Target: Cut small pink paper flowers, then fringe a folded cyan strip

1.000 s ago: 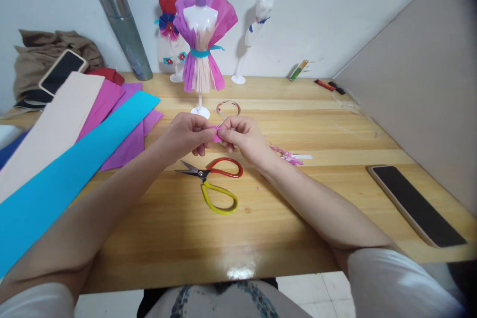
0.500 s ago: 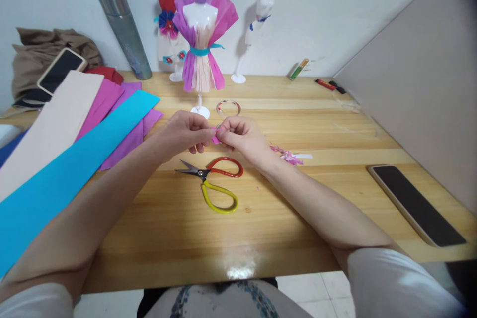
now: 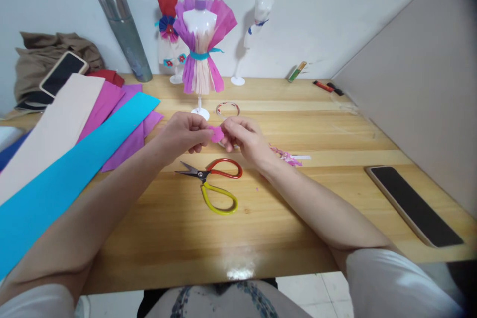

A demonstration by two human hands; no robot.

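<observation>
One pink paper cutout (image 3: 216, 134), already shaped, is pinched in the left hand (image 3: 182, 131) above the table (image 3: 156, 238) between scissors (image 3: 202, 175) and back edge, apart from the dressed mannequin (image 3: 201, 49), the right hand (image 3: 248, 139) curling its fingers beside it, grip unclear.

From my view, the table (image 3: 286, 223) lies open between the scissors (image 3: 203, 175) and the right-hand phone (image 3: 415, 206). At upper centre, the dressed mannequin (image 3: 200, 52) blocks passage; paper strips (image 3: 80, 159) crowd the left.
</observation>
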